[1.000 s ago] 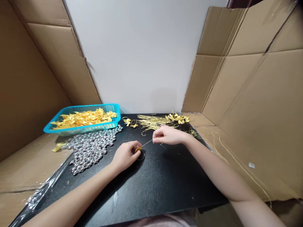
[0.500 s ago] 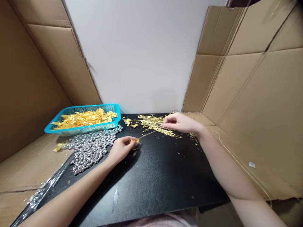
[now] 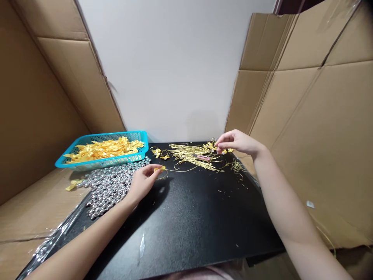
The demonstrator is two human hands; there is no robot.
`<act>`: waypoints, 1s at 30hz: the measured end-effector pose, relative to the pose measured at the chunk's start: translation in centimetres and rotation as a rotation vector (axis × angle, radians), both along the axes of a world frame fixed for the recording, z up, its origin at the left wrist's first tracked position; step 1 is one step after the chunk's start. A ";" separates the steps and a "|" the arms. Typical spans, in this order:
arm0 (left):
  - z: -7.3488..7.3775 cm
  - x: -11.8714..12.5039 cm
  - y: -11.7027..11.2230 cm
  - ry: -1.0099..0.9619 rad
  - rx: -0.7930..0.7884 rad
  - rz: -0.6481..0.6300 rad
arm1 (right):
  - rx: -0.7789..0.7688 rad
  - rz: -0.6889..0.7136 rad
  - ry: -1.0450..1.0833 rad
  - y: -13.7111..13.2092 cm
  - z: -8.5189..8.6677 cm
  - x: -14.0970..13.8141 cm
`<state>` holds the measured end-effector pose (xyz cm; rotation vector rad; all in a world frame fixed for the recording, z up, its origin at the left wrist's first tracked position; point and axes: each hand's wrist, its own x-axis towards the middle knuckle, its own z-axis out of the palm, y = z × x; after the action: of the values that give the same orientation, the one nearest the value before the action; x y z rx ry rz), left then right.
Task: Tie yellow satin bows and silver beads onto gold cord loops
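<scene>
My left hand [image 3: 142, 182] is closed in a pinch on a yellow ribbon bow [image 3: 160, 168], held just above the black tabletop. A thin gold cord [image 3: 180, 170] trails from the bow to the right, slack, and part of it curves in a loop below my fingertips. My right hand [image 3: 237, 142] hovers over the right end of a pile of gold cord lengths [image 3: 189, 153]. Its fingers are bent and a little apart, with nothing visible between them. Behind its fingertips lie several yellow bows [image 3: 210, 146]. A small pink item [image 3: 203, 158] rests on the cords.
A blue basket [image 3: 62, 162] of yellow bows stands at the back left. In front of it spread many silver beads [image 3: 109, 190]. Two finished-looking bows [image 3: 156, 152] with loops lie beside the cords. Tangled cord scraps [image 3: 238, 166] sit at right. Cardboard walls [image 3: 320, 128] flank the table [image 3: 186, 225].
My right hand has moved right and up, away from the cord, which was taut and is now slack. My left hand has shifted slightly left and up with the bow. The pink item is now uncovered.
</scene>
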<state>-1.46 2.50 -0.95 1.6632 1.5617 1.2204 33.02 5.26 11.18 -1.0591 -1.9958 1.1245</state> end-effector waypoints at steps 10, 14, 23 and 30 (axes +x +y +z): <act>1.1 0.9 -1.4 0.152 0.153 -0.060 | -0.007 0.094 -0.036 -0.4 -1.4 -3.5; 1.0 1.4 -2.0 0.146 0.167 -0.122 | 0.074 0.143 -0.064 -2.0 -1.1 -5.9; 0.4 2.2 -2.7 0.290 0.226 -0.224 | 0.494 -0.199 0.356 -5.5 1.5 -5.7; 0.9 2.9 -3.9 0.211 0.134 -0.456 | 0.554 -0.233 0.319 -5.3 -0.3 -9.2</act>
<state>1.49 -1.41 -0.06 2.1444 1.1348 0.9478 23.83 -0.01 10.84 -0.7393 -1.7255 0.5260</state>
